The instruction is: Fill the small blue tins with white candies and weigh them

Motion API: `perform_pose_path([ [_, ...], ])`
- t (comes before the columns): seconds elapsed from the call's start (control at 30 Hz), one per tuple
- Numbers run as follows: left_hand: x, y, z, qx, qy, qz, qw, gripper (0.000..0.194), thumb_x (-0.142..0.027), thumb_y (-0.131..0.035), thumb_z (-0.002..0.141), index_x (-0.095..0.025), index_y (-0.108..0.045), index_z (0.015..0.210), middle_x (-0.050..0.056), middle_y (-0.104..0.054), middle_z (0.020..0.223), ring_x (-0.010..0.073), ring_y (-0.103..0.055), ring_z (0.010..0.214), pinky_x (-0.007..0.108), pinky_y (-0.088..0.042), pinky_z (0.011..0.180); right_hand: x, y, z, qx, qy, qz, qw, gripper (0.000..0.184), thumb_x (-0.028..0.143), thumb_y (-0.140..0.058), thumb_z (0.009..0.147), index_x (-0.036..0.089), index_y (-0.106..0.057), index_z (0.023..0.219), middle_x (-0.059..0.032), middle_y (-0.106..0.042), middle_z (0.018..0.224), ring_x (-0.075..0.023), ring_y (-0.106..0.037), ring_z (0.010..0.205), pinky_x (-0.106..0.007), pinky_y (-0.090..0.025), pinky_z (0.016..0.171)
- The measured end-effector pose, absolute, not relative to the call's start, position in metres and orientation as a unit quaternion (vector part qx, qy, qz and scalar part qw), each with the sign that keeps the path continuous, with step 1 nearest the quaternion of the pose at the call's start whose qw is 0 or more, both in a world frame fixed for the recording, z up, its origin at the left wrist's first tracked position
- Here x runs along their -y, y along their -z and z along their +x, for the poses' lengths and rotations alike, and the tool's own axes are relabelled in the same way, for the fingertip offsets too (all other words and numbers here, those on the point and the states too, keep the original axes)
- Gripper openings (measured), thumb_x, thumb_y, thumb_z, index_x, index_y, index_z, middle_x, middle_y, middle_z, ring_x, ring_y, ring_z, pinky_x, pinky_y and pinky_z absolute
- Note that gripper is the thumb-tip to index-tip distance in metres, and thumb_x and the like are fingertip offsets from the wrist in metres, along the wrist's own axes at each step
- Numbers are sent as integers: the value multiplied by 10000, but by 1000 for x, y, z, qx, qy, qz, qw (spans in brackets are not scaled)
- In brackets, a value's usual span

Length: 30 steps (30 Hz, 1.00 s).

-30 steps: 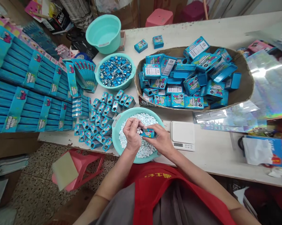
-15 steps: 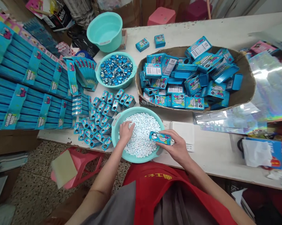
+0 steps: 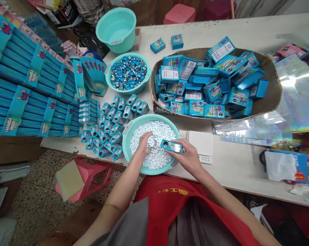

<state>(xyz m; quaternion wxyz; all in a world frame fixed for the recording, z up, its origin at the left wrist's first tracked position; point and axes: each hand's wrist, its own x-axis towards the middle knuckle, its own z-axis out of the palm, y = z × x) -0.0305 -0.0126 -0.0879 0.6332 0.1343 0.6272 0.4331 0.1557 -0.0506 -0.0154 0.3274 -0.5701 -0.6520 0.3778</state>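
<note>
Gripping a small blue tin between thumb and fingers, the right hand is holding it above the green bowl. The left hand is clasping white candies in bent fingers near the bowl's middle. A scale is sitting just beside the right hand.

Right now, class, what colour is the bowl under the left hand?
The bowl is light turquoise; it shows best in the head view.

Two hands, one held tin, three basins, one scale
</note>
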Motion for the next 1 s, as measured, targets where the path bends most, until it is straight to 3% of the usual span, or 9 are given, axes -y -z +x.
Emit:
perform_pose_path([
  [0.17,13,35,-29,-483,-532,61,693,262,-356,-683,613,-174,-508,685,-16,-530,616,93,-498,492,209,-366,451,50,16,143,700,-338,-555,297,262,304,-688,766,223,-622,1007,-68,-653,941,-248,-625,906,-370,-508,756],
  [0.33,15,0,-17,-434,-642,129,619,208,-307,-636,696,-168,-493,636,-15,-544,609,118,-577,564,248,-465,558,46,11,123,738,-314,-526,282,263,276,-689,763,216,-618,1008,-72,-664,933,-253,-618,901,-381,-494,775],
  [0.47,15,-5,-13,-455,-668,163,566,196,-312,-638,724,-170,-516,664,-22,-546,603,116,-581,556,251,-475,556,44,5,120,739,-305,-523,295,283,324,-704,763,224,-620,1014,-67,-670,929,-249,-623,896,-375,-485,769],
  [1.0,13,-10,-4,-489,-661,175,541,237,-357,-669,763,-174,-522,732,-43,-531,583,104,-570,518,233,-463,533,36,2,124,721,-338,-527,297,281,308,-726,741,227,-635,994,-54,-673,925,-243,-623,904,-364,-475,763],
])
